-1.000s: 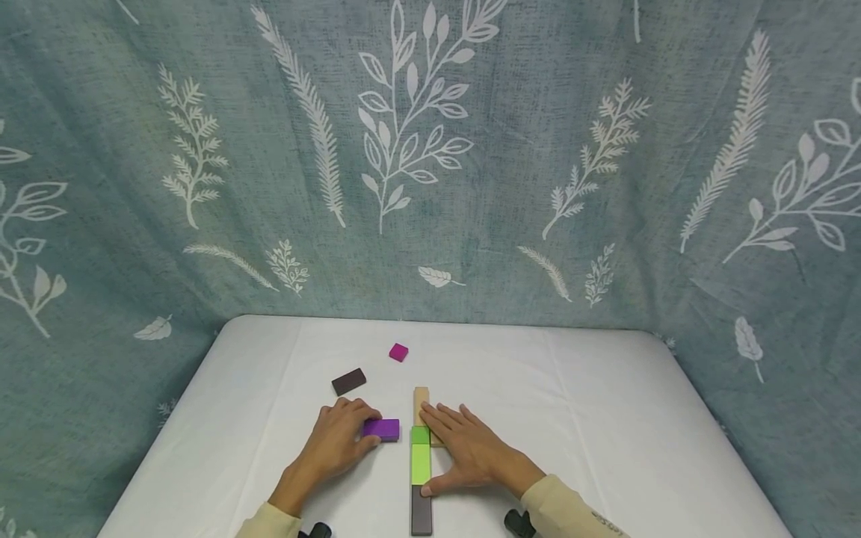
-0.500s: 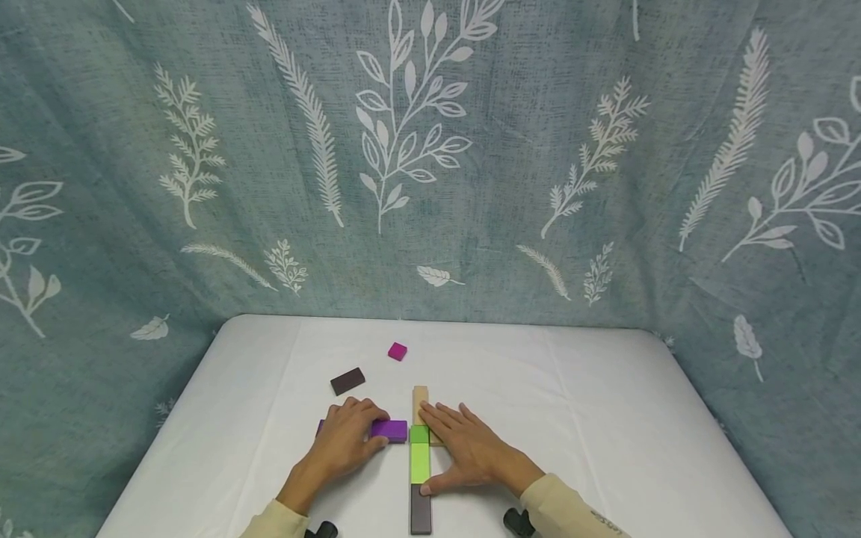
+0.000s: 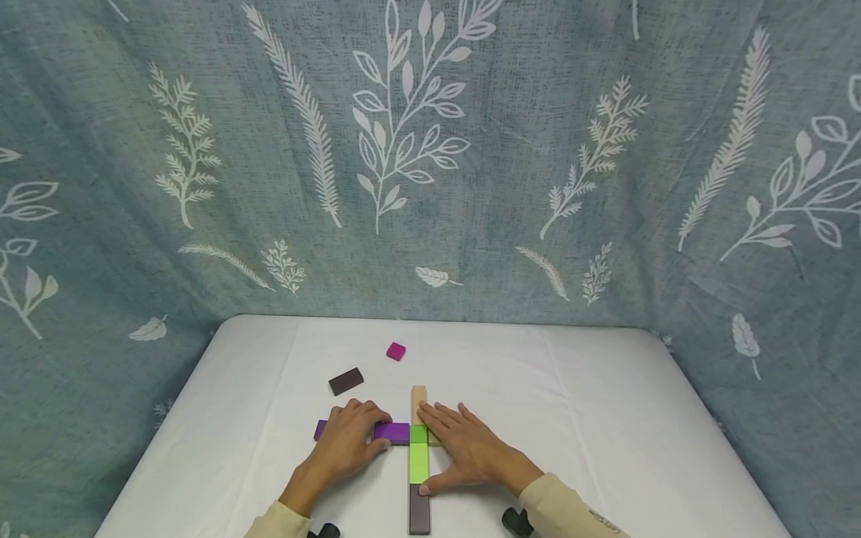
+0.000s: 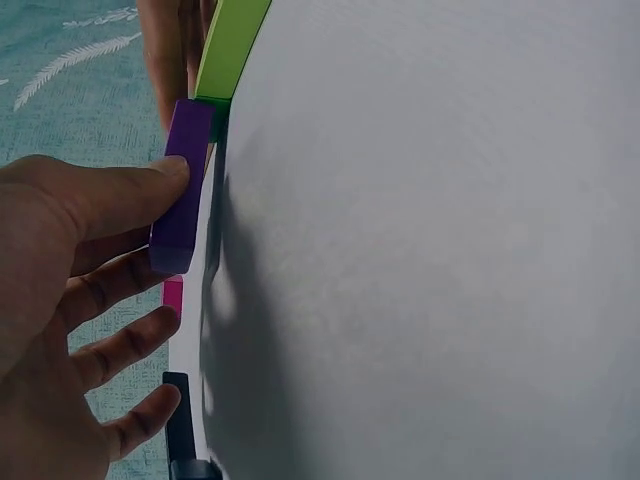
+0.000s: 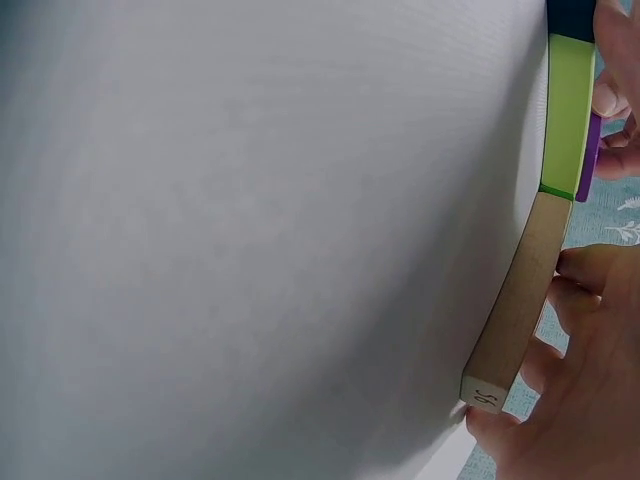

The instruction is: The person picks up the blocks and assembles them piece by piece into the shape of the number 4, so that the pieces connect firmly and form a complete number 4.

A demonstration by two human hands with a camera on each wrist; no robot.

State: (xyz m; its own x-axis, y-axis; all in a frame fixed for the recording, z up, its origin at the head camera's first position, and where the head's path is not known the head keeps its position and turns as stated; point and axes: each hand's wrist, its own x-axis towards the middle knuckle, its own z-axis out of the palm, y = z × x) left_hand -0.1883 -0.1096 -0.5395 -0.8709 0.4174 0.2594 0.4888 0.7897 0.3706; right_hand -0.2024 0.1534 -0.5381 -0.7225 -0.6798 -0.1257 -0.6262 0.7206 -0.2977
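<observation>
Head view: caught the left hand (image 3: 346,441) low and centre, fingers draped over a purple block (image 3: 392,432), thumb tucked against its near edge, pinching it. Watched that block's right end butted against a small green block (image 3: 418,434). Found the right hand (image 3: 471,448) just right of it, spread flat on the white table (image 3: 605,418), straight fingers lying along the column, thumb touching its side lower down.

Judged the work well along: counted four pieces already end to end in one vertical strip, namely a pale wooden block (image 3: 419,396) on top, the green one, a lime block (image 3: 418,463), then a dark grey block (image 3: 419,517) at the bottom edge. Took the purple piece for a crossing arm just seated. Noted two left loose above and to the left: a brown block (image 3: 346,381) and a little pink block (image 3: 396,351), well apart from the rest.

Saw flat rectangular slabs, matt paint, crisp corners; bare wood with a small printed mark in the right wrist view. Smooth cloth beneath, leaf-printed curtain (image 3: 202,246) behind.
</observation>
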